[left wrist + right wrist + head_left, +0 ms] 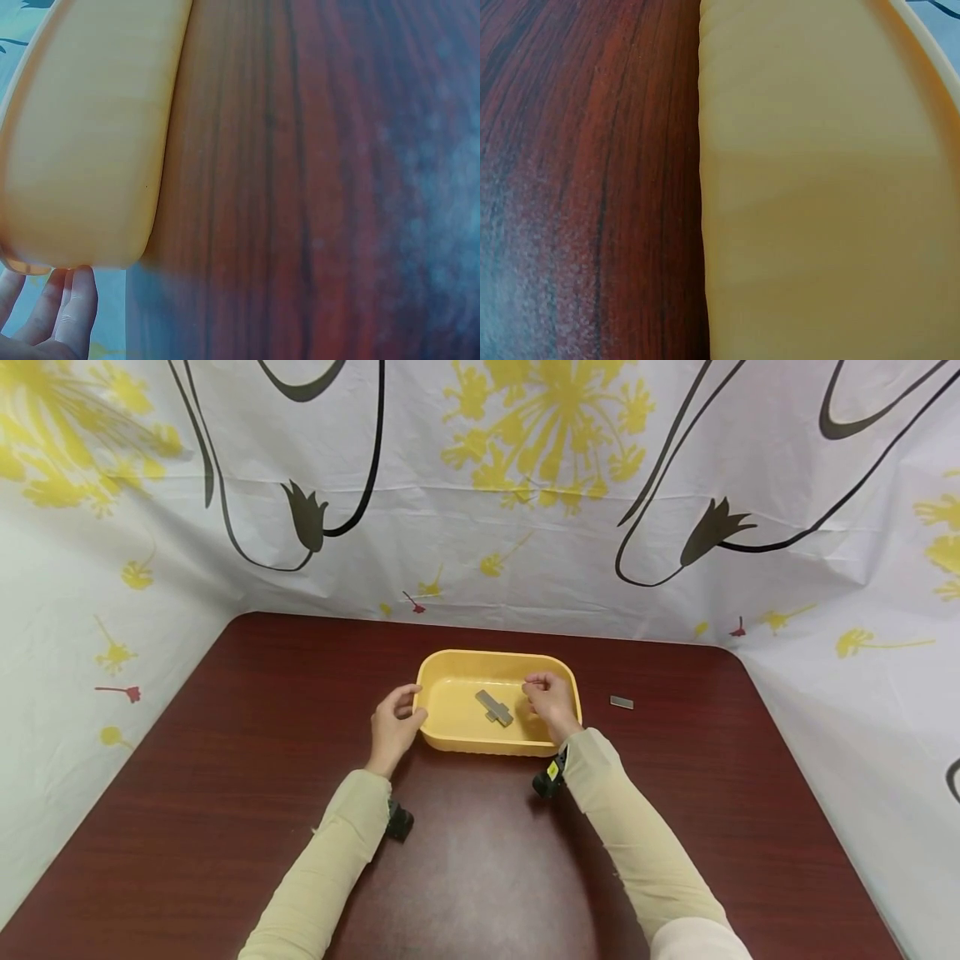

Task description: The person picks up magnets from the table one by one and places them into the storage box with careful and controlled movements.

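A yellow tray (491,747) stands on the table. In it lie flat grey rectangular strips (492,707), some overlapping crosswise; their material is not clear. My left hand (393,727) holds the tray's left end, thumb and fingers at the rim, and the left wrist view shows fingertips (84,289) against the end wall. Over the right part of the tray is my right hand (551,703), its fingers loosely bent with nothing visible between them. The right wrist view shows only the tray's side wall (817,187) and the table, with the hand hidden.
One more grey strip (622,702) lies on the dark red-brown table (300,710), right of the tray. A white sheet (420,560) with yellow flowers and dark stems hangs behind the table. Dark wrist cameras (550,779) hang beneath the beige sleeves (630,835).
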A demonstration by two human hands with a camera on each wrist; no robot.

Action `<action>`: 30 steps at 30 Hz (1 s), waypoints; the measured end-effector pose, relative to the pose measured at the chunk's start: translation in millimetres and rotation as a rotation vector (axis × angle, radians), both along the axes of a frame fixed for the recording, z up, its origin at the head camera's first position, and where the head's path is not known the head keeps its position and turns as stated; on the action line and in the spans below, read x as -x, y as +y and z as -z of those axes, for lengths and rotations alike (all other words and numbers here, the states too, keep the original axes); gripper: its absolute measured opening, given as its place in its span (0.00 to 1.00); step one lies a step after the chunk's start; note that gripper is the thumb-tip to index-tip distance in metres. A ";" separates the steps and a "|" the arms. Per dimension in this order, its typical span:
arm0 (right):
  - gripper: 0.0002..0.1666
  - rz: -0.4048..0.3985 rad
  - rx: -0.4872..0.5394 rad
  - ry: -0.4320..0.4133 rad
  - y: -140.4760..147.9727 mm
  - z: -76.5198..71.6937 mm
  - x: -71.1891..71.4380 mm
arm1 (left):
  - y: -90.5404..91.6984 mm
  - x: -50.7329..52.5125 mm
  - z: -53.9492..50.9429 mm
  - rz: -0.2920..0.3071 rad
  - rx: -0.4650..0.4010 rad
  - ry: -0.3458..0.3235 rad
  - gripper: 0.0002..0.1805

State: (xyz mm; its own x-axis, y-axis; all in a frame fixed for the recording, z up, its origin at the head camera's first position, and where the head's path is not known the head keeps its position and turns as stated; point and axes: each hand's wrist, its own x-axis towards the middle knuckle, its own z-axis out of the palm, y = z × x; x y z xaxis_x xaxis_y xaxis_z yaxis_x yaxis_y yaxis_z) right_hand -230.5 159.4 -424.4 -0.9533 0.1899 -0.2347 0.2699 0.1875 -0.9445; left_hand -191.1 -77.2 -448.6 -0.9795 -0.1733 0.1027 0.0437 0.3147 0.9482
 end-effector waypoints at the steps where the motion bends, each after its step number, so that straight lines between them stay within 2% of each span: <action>1: 0.15 0.002 -0.005 0.003 -0.1 0.3 0.1 | 0.1 -0.2 -0.2 0.000 -0.001 0.000 0.19; 8: 0.13 0.008 0.013 0.055 0.0 -2.6 -2.5 | 0.5 -0.6 -1.0 0.004 -0.004 0.004 0.19; 15: 0.14 0.014 0.119 0.291 2.3 -3.5 -8.0 | 0.0 -0.8 -1.0 0.006 -0.006 0.001 0.19; 20: 0.10 0.031 0.117 0.421 3.6 -3.2 -11.2 | 0.1 -0.6 -0.4 0.007 -0.010 -0.006 0.19; 30: 0.13 0.008 0.117 0.494 8.1 -21.2 -19.8 | -0.2 -0.2 -0.5 0.001 -0.005 0.000 0.19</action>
